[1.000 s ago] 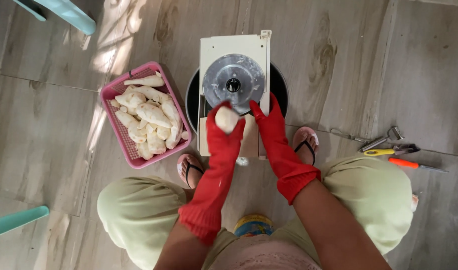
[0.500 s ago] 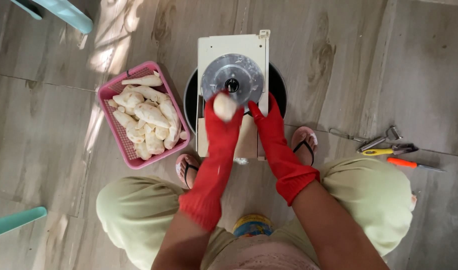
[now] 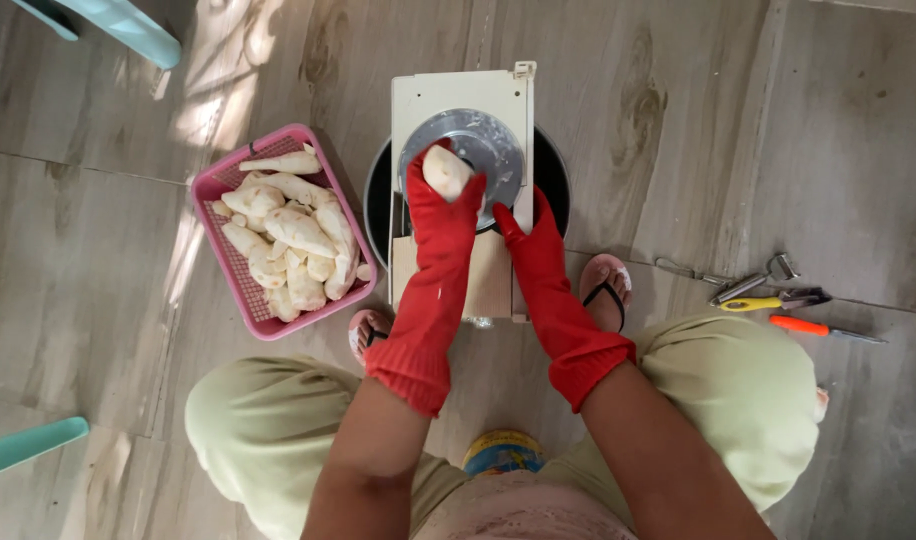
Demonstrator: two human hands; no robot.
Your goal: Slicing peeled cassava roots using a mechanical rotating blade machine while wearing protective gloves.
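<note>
From the head camera, the left hand (image 3: 440,205) in a red rubber glove has its fingers clamped on a peeled pale root (image 3: 446,172), pressing it against the round metal disc (image 3: 478,150) of a cream slicer (image 3: 463,95) that sits over a black basin (image 3: 553,185) on the wood-look floor (image 3: 728,120). The right hand (image 3: 531,240), also gloved in red, rests flat with fingers together against the slicer's side, holding nothing, while a pink basket (image 3: 223,185) of more peeled roots stands just left of the slicer and a few hand tools (image 3: 768,295) lie well apart to the right
</note>
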